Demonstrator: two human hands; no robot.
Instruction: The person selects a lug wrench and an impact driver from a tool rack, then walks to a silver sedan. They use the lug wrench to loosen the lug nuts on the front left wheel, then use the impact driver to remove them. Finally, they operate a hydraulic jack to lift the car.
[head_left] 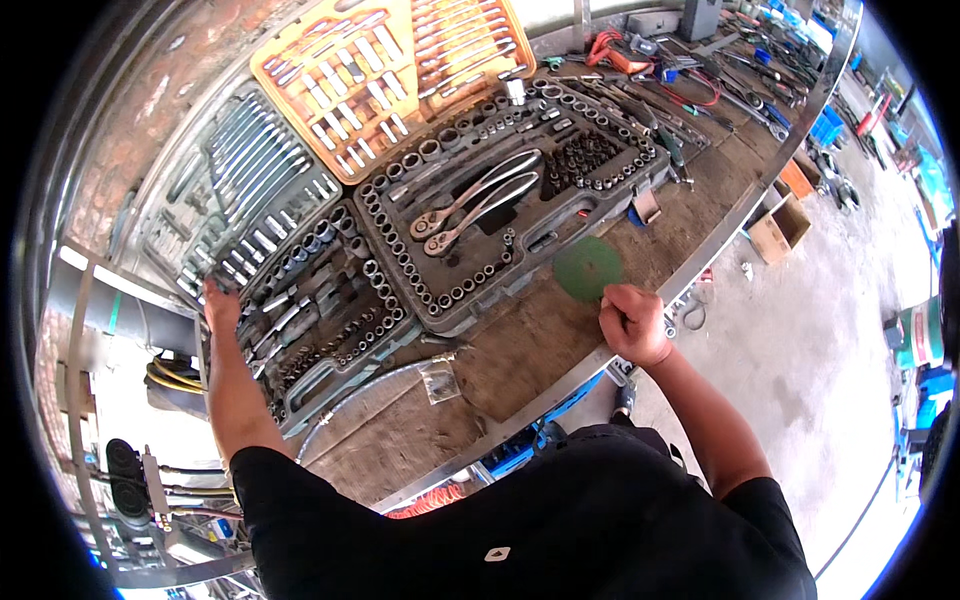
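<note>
My left hand (221, 307) reaches to the far-left end of the smaller grey socket case, by the chrome sockets (238, 263) in its raised lid (165, 225). Its fingertips are small and partly hidden, so whether they grip a socket I cannot tell. My right hand (636, 325) is closed in a fist at the bench's front edge, with nothing showing in it. Just beyond that fist lies a green round disc (588, 268). Between my hands sits a large dark socket case (455, 322), with two ratchet wrenches (480, 205) in its middle and rows of sockets around them.
An orange case lid (290, 75) with sockets and wrenches stands behind. A hose (375, 378) and a small clear bag (440, 383) lie near the wooden bench's (520, 370) front. Loose tools (690, 75) crowd the far right. A cardboard box (780, 228) is on the floor.
</note>
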